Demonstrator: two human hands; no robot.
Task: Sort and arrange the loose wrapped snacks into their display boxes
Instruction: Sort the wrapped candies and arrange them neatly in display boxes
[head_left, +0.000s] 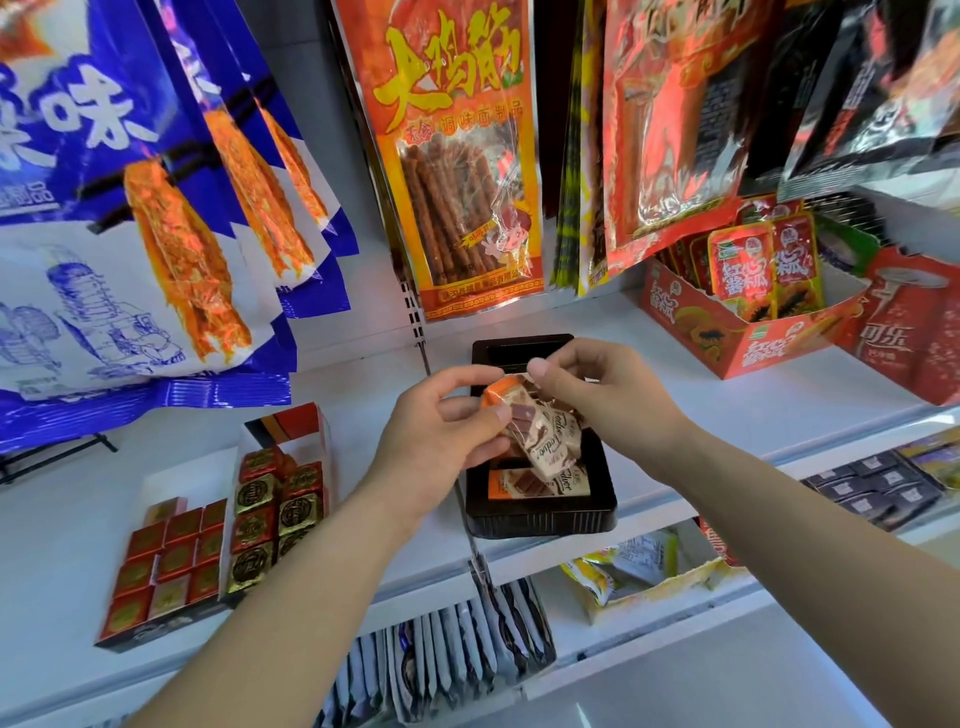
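A bunch of wrapped snacks (540, 431) is being pinched by both the left hand (436, 447) and the right hand (608, 400) just above a black display box (540, 519) on a shelf (737, 415), apparently being squared up before being laid flat beside the packet (530, 483) already inside.

A white shelf (779, 405) runs across, a pale back panel (311, 104) behind it. Blue bags (104, 208) hang at the left over a black stand (52, 460), an orange bag (457, 156) in the middle, red bags (670, 130) at the right. A lower shelf (701, 623), also white, lies below. Bright even light puts glare on the bags
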